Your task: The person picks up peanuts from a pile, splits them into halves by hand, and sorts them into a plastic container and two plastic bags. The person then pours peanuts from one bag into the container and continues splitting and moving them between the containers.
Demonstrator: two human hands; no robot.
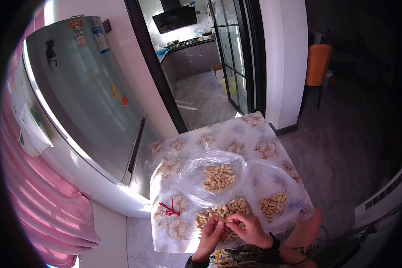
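Note:
Over a heap of unshelled peanuts [232, 207] at the near side of the table, my left hand [211, 234] and my right hand [252, 230] meet at the fingertips. Both are closed in a pinch on what looks like one peanut [226, 221], mostly covered by the fingers. Behind the heap, a clear plastic bag [190, 181] lies spread out with a pile of peanuts [219, 177] on it. To the right, a second clear plastic bag [260, 172] carries a smaller pile of peanuts [274, 204].
Red scissors [169, 208] lie on the flowered tablecloth [174, 163] at the left. A tall refrigerator [89, 98] stands left of the table, beside a pink curtain [44, 201]. Beyond the table, a glass door [230, 58] opens onto a kitchen. An orange chair [318, 64] is at the right.

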